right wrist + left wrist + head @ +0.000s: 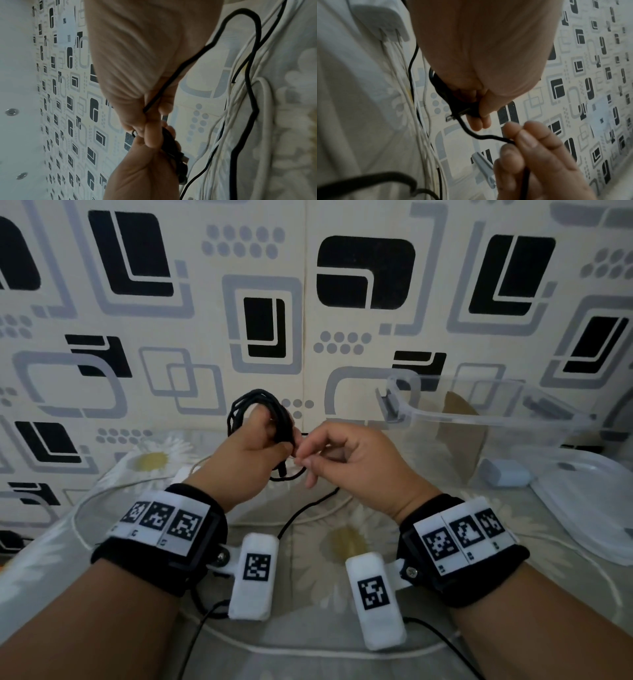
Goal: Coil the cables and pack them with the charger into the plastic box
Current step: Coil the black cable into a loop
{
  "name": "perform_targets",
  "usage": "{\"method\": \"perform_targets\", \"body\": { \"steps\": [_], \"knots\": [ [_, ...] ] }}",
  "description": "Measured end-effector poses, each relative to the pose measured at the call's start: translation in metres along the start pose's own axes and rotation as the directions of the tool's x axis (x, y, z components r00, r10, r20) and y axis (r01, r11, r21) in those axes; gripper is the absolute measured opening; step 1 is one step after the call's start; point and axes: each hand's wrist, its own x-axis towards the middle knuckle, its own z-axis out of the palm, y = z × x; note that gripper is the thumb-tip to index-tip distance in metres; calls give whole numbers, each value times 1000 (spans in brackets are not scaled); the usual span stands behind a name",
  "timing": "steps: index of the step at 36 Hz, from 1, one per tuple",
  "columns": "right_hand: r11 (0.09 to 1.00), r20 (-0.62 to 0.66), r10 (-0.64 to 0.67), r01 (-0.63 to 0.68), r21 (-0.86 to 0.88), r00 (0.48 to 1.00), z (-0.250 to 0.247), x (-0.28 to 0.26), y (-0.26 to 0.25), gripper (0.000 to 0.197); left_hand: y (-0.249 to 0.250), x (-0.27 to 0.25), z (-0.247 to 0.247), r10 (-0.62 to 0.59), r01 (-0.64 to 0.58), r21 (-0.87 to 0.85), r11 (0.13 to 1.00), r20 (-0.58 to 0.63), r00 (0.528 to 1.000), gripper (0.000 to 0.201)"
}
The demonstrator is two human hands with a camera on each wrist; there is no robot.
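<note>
My left hand (274, 440) grips a bundle of black cable (247, 402) coiled in loops and held up above the bed. My right hand (302, 462) pinches the loose strand of the same cable just beside the left fingers. In the left wrist view the black strand (481, 137) runs from the left hand (479, 112) to the right hand's fingers (527, 136). The cable's tail (308, 508) trails down onto the bed. A clear plastic box (486, 419) stands at the right, with a light-blue charger (503, 472) in front of it.
The box's clear lid (589, 508) lies at the far right on the flowered bedcover. White cables (85, 508) loop over the bed at the left and front, near a white block (385, 27) behind my left hand. A patterned wall rises close behind.
</note>
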Motion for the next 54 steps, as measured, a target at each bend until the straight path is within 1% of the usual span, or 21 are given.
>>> {"method": "perform_targets", "body": {
  "steps": [3,8,10,12,14,17,20,21,24,25,29,31,32,34,38,41,43,46,48,50,54],
  "knots": [
    [998,-55,-46,48,38,997,1,1,-2,16,0,-1,3,-19,15,70,997,55,998,23],
    [992,-132,-96,106,67,987,3,2,-3,22,3,-3,4,-56,40,138,990,118,991,27],
    [988,-136,-115,127,84,984,3,2,-3,24,6,-4,5,-79,54,168,984,148,986,30],
    [987,-132,-131,141,73,983,4,2,-3,25,8,-5,6,-95,62,190,980,166,982,29],
    [987,-133,-134,144,72,982,3,3,-3,26,10,-6,6,-115,86,169,982,170,979,28],
    [986,-144,-135,147,76,980,2,4,-2,27,12,-7,6,-148,128,133,983,159,976,20],
    [985,-148,-143,155,72,979,3,4,-2,27,16,-9,6,-149,127,142,982,158,976,10],
    [985,-148,-143,155,75,979,3,4,-3,27,17,-10,6,-162,137,157,978,165,973,10],
    [984,-132,-157,167,66,979,3,4,-3,27,19,-9,7,-196,153,191,970,226,954,27],
    [983,-121,-164,172,59,979,3,4,-3,27,19,-10,8,-196,147,205,968,242,950,28],
    [985,-92,-167,169,17,982,5,5,-2,26,16,-12,10,-186,85,338,937,278,942,15],
    [988,-100,-155,157,6,983,4,4,-1,24,17,-12,10,-175,60,358,932,297,939,12],
    [989,-107,-148,149,1,983,3,4,0,24,16,-12,11,-171,57,355,933,298,939,8],
    [991,-116,-132,132,-14,984,1,5,2,23,17,-12,12,-169,61,340,939,297,940,9],
    [990,-119,-137,130,-61,983,-2,6,1,25,15,-13,13,-165,83,282,956,281,946,24],
    [971,-132,-184,159,-179,974,-4,7,2,24,16,-13,13,-175,119,236,964,234,956,31],
    [950,-156,-210,165,-264,965,-7,7,4,20,17,-13,13,-180,137,192,972,228,957,39],
    [930,-200,-224,148,-338,954,-10,7,7,11,17,-14,14,-189,163,129,978,217,958,41],
    [936,-204,-185,109,-336,962,-11,7,10,9,18,-14,14,-202,189,79,979,223,954,33],
    [949,-197,-123,57,-311,973,-12,7,14,16,17,-13,13,-206,203,40,978,244,948,30],
    [962,-172,-51,2,-273,984,-12,7,17,31,14,-12,12,-200,218,-41,975,268,942,40]
  ]
}}
